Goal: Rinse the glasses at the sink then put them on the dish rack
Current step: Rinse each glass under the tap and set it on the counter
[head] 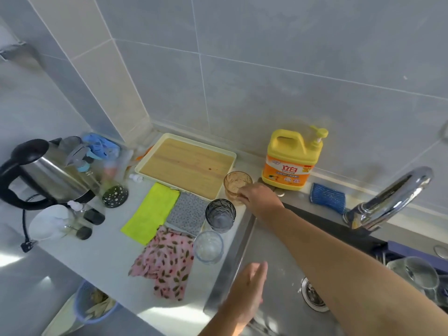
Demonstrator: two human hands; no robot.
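Three glasses stand in a row on the counter along the left edge of the sink (274,248), at the middle of the frame: an amber glass (236,184) farthest back, a dark grey glass (220,215) in the middle and a clear glass (208,247) nearest. The right hand (260,198) reaches across the basin from the lower right and touches the amber glass on its right side; whether the fingers have closed round it cannot be told. The left hand (249,287), blurred, hangs over the sink's near left edge at the bottom centre with its fingers straight and together, holding nothing. At the right edge the dish rack (412,251) already holds upturned glassware (417,275), below the chrome faucet (392,200). Behind the sink stand a yellow detergent bottle (291,161) and a blue scrub pad (327,197). Left of the glasses lie a wood-bottomed tray (186,163), a lime cloth (151,212), a grey patterned cloth (188,212) and a pink floral cloth (164,265); a steel kettle (46,173) sits at far left.
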